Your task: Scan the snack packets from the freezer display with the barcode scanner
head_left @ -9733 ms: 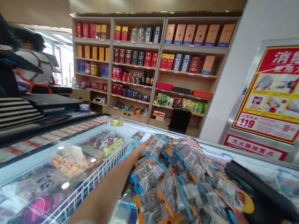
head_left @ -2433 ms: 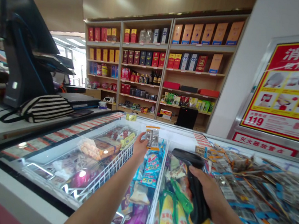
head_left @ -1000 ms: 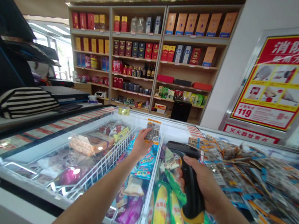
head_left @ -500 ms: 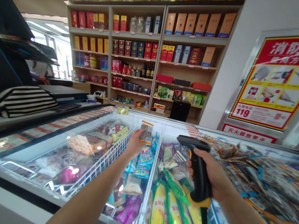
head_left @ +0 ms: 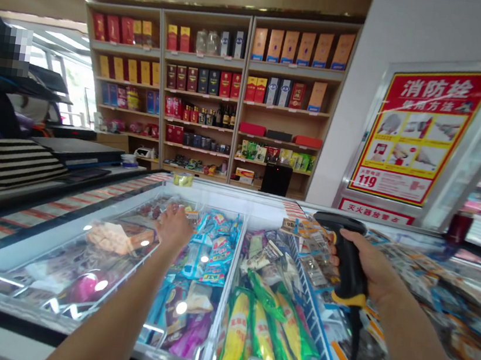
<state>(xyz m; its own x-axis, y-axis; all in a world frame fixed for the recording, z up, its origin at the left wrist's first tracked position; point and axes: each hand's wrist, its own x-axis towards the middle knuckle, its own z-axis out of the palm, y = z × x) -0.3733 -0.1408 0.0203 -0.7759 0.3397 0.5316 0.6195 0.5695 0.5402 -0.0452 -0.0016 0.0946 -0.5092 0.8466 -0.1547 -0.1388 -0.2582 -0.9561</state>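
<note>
"I'm watching from my end; what is the right hand gripping?"

"It's wrapping its fingers around the handle of a black scanner, whose head is pointing leftward. A black cord is hanging from the yellow-edged base."

"And the left hand?"

"It's hovering with bent fingers near the far end of the basketed goods, just beside the blue packets. I'm not managing to tell whether anything is sitting between its fingers."

"Where is the scanner hanging, then?"

"It's standing above the near-left part of a heap of clear packets, which are lying jumbled at the right, showing orange and blue edges."

"What am I seeing between the two hands?"

"Corn packs are lying in green and yellow wrappers, with the blue packets resting in the compartment left of them."

"Farther out?"

"A striped bag is resting on the counter at the left, boxed goods are lining the shelves behind, and a red and yellow poster is hanging on the right wall."
</note>
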